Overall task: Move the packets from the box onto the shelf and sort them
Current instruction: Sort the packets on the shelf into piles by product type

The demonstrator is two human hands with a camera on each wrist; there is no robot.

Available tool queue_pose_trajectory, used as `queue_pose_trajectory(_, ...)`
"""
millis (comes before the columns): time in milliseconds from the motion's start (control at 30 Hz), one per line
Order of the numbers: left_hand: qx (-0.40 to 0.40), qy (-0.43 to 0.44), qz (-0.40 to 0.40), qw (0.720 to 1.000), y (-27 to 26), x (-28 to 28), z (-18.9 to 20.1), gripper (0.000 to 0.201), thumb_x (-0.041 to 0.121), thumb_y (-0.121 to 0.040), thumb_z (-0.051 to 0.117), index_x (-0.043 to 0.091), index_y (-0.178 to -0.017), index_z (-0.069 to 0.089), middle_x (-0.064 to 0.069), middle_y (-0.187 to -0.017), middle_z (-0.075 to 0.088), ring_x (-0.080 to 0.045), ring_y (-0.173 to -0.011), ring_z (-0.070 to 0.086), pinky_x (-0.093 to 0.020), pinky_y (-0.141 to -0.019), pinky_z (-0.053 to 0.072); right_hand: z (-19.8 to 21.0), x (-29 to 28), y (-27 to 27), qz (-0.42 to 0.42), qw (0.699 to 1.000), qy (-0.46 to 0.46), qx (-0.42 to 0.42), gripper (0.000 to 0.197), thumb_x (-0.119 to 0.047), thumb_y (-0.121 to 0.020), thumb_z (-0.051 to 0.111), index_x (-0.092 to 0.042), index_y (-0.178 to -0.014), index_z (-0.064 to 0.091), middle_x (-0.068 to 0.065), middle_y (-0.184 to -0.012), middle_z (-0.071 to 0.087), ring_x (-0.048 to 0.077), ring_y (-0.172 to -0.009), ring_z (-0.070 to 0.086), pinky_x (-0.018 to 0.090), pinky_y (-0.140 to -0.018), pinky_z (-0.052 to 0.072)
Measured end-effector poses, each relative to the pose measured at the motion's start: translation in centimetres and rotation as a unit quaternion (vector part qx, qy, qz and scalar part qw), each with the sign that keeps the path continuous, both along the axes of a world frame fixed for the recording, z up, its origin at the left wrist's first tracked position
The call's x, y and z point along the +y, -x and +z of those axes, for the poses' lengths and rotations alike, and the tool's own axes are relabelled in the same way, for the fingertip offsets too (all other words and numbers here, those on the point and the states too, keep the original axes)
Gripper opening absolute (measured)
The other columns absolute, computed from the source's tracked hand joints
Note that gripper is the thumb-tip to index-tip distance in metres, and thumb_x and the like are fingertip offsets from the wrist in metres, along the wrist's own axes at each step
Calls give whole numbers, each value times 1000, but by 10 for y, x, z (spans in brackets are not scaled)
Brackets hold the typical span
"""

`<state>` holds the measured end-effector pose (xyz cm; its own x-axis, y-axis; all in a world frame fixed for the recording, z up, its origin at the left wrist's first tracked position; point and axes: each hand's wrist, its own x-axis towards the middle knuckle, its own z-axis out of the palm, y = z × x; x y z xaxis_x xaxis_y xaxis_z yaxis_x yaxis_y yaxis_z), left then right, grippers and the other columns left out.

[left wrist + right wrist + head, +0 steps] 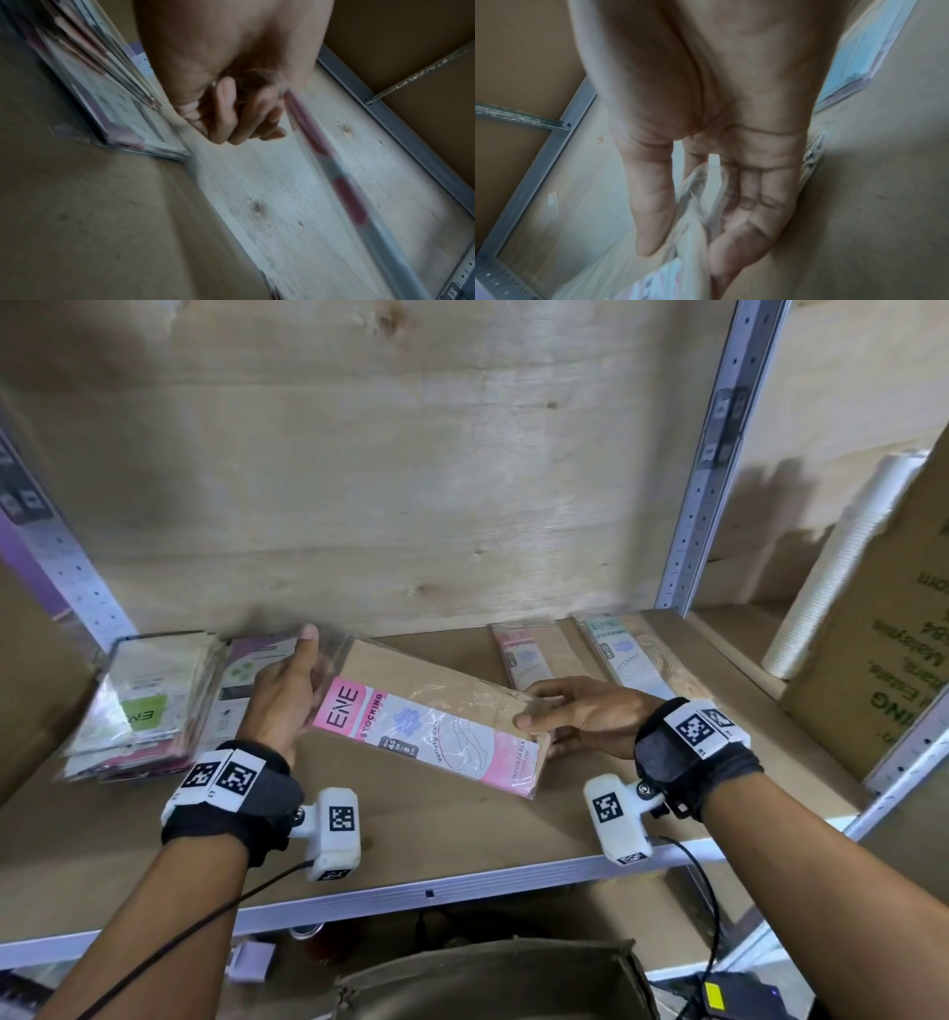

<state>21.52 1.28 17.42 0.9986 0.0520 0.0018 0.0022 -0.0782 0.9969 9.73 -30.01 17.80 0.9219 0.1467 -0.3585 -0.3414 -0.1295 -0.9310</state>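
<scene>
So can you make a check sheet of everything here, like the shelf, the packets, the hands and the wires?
Surface: wooden shelf, metal front edge.
Job's things: pink packet held above shelf; stack at left; two packets lying at back right; box below.
Clutter: cup stack, carton at right.
Hands: left hand and right hand each grip an end of pink packet.
Cables: wire from left wrist, another from right.
Surroundings: plywood back, metal upright.
</scene>
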Motion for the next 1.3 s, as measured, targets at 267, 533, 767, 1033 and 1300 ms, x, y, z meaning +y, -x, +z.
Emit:
queue_pose_trajectory(267,-7,24,25,999,4,-3,1,39,54,-96,56,20,-78,65,1,-59,73,-12,-50,70,-26,-57,51,-2,3,-4,-115,988,-100,2,30,-5,-77,80,-13,-100,63,10,-103,74,24,-92,69,33,-80,55)
queue_pose_trajectory(533,47,110,77,990,10,1,10,33,47,-99,55,22,-78,57,8,-45,63,-7,-35,58,-15,-38,38,10,11,-2,-131,983,-125,-17,22,-8,-83,74,-7,-105,72,16,-113,72,28,-104,62,46,-110,42)
queue_pose_trajectory(767,52,167,3,985,26,-5,17,20,34,-104,50,24,-93,64,9,-44,54,-3,-26,43,-9,-27,27,10,17,0,-130,984,-119,-18,26,-13,-92,63,-6,-117,64,18,-118,68,31,-104,63,48,-109,42)
queue_pose_trajectory(1033,54,163,8,985,33,-8,20,23,34,-104,50,24,-91,65,9,-42,58,-2,-26,45,-9,-27,27,9,18,-1,-111,981,-158,-12,13,-11,-94,60,-10,-107,61,15,-105,70,28,-94,67,49,-107,41)
queue_pose_trajectory(1300,69,79,9,994,29,-1,15,24,37,-103,51,23,-85,59,8,-38,48,-4,-25,39,-14,-27,22,9,13,0,-96,991,-90,-21,11,-8,-90,66,-17,-84,68,5,-94,71,21,-86,68,31,-81,55)
